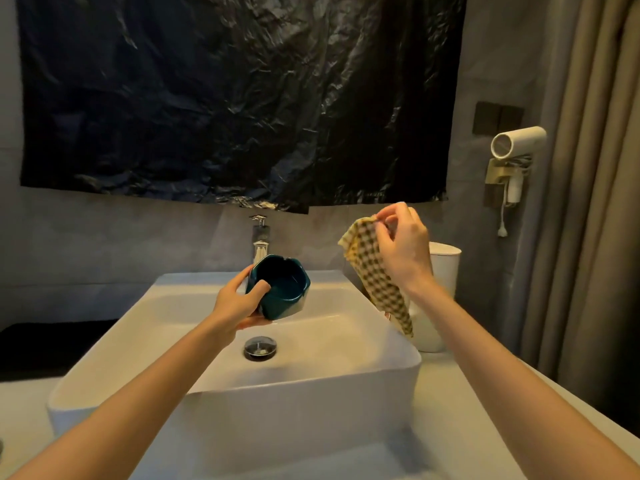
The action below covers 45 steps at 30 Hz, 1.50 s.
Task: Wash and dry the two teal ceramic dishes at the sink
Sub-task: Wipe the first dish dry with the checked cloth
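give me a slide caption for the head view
Over a white sink, the left hand holds a teal dish while the right hand lifts a checked cloth.

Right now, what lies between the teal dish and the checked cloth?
Nothing: in the head view the gap between the teal dish and the checked cloth is open air, with only the sink rim behind it.
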Motion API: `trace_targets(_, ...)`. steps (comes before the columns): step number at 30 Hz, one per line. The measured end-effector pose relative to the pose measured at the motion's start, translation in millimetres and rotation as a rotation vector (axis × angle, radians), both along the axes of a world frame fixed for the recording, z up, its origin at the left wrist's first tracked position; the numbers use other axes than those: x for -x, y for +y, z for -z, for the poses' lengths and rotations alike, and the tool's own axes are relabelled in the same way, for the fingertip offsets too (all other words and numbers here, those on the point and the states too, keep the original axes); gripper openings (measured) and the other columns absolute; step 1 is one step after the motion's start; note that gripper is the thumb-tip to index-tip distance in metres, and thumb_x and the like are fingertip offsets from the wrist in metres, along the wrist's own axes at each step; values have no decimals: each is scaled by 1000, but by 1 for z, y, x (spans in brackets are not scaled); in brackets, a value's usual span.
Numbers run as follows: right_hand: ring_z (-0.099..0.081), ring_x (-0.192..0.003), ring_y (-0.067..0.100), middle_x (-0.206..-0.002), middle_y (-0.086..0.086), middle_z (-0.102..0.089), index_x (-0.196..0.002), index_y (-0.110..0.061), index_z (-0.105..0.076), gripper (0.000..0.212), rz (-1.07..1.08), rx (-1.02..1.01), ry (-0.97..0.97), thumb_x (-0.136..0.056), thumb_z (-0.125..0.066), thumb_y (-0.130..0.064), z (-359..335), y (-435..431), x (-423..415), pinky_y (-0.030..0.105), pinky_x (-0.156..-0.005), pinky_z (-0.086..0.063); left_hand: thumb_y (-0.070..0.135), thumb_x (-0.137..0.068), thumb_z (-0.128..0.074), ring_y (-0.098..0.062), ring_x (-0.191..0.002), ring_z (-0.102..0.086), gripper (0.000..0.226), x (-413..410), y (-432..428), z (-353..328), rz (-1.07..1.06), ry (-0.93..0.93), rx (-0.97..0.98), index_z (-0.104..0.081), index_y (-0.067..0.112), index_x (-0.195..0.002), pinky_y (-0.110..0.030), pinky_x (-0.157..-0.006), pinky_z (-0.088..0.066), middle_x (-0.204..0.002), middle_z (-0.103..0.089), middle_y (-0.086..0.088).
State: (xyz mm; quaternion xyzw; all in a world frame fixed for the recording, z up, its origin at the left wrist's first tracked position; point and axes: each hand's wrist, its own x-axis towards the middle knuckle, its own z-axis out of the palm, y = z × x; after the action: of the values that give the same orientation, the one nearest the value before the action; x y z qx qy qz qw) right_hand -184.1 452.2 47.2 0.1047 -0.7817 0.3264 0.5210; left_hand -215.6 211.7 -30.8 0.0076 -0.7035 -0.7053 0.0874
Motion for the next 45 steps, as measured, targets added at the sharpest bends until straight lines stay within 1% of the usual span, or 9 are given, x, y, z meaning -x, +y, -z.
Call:
trace_targets(6,-59,-78,10,-84,-4,-58,-93,-18,-51,15,-375,257,-152,-88,-66,-17,16,-85,35,17,-61,-51,21,-89,-61,-38,-105,-60,53,11,-16,1,-7,3,1,-43,32,-138,-40,-59,-60,-136,-47,-16)
trace_targets(10,-62,-81,11,-88,-1,-67,-87,-15,-64,8,-440,-155,-217,-83,-71,-17,62,-108,56,28,-73,-52,16,-89,-61,-29,-95,-64,58,16,-25,1,15,33,55,-41,34,-140,-34,-56,-59,-125,-56,-14)
trace_targets(13,-61,-104,20,-114,4,-66,-114,-13,-65,23,-347,-540,-227,-96,-51,-17,79,-112,62,35,-91,-49,12,-88,-61,-27,-95,-64,61,23,-31,-1,22,49,127,-39,38,-139,-33,-60,-59,-120,-59,-13)
trace_targets(16,-38,-135,17,-136,2,-54,-129,-13,-55,34,-264,-691,-170,-98,-41,-16,79,-113,68,33,-119,-10,12,-90,-59,-25,-95,-63,60,30,-36,-4,24,55,184,-39,38,-139,-35,-65,-60,-117,-60,-11)
trace_targets(19,-29,-137,12,-136,-3,-49,-133,-16,-46,37,-167,-758,-169,-99,-38,-27,75,-109,74,33,-117,10,11,-90,-58,-24,-96,-63,60,36,-39,-8,52,50,231,-38,39,-139,-35,-65,-60,-118,-59,-10)
trace_targets(25,-31,-102,22,-113,-2,-40,-124,-31,-44,29,-156,-615,-276,-96,-50,-22,79,-117,80,29,-89,-35,10,-90,-57,-24,-95,-65,61,42,-38,1,145,25,306,-38,41,-139,-39,-68,-60,-116,-62,-8)
trace_targets(33,-22,-96,19,-106,-12,-37,-101,-32,-49,25,-357,-600,-452,-95,-43,-8,95,-126,83,29,-84,-23,13,-90,-55,-23,-86,-70,56,42,-47,15,184,-21,314,-42,39,-138,-35,-67,-60,-109,-67,-8)
trace_targets(38,-28,-99,22,-109,-3,-42,-108,-31,-42,10,-205,-666,-406,-101,-35,-27,95,-122,83,32,-81,-25,12,-90,-55,-25,-85,-71,57,42,-48,17,175,-31,306,-42,40,-138,-40,-70,-60,-112,-65,-10)
trace_targets(45,-29,-104,10,-118,-16,-60,-123,-34,-52,35,-162,-724,-402,-98,-29,-47,92,-112,80,33,-77,-12,13,-90,-58,-29,-90,-66,56,44,-52,17,65,-4,221,-42,37,-138,-39,-65,-60,-112,-63,-12)
